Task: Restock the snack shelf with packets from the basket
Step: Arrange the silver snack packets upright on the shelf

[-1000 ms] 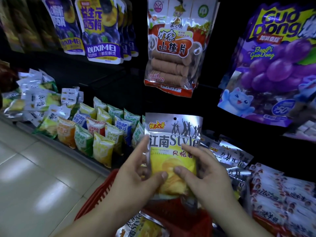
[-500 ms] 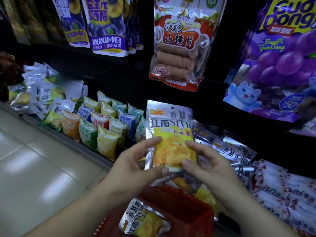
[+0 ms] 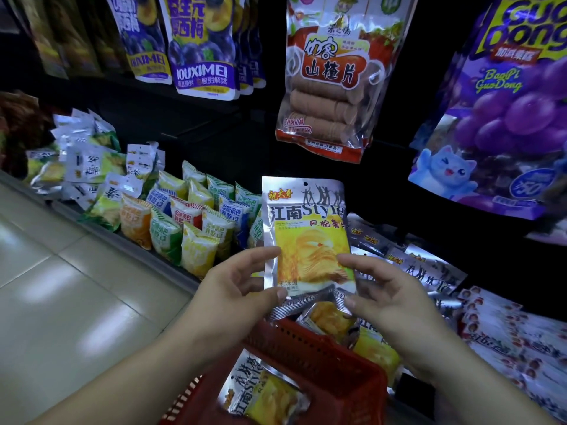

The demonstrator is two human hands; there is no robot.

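**Both hands pinch one chip packet above the basket**

The left hand (image 3: pixel 233 289) is half open. Its forefinger lies across the front of the silver-and-yellow chip packet (image 3: pixel 306 228) and its thumb presses the lower left edge, so the packet is pinched between them. The other fingers curl loosely behind. The right hand (image 3: pixel 389 296) mirrors it, with forefinger on the yellow panel, thumb at the lower right corner, and palm clear of the foil.

The packet stands upright, print facing the camera. It rises toward 12 o'clock from the two hands, which grip only its bottom third. A second yellow packet (image 3: pixel 331 320) shows just under it at 6 o'clock; I cannot tell whether either hand holds that one.

The red basket (image 3: pixel 322 363) sits at 6 o'clock from the hands, with another matching packet in the basket (image 3: pixel 260 394) lying tilted inside.

On the shelf (image 3: pixel 171 268), a row of matching silver packets (image 3: pixel 423 265) lies at 3 o'clock from the right hand, close beside it. Small striped bags (image 3: pixel 190 228) stand at 10 o'clock from the left hand. A hanging bag of hawthorn slices (image 3: pixel 328 81) is at 12 o'clock, well above the held packet.
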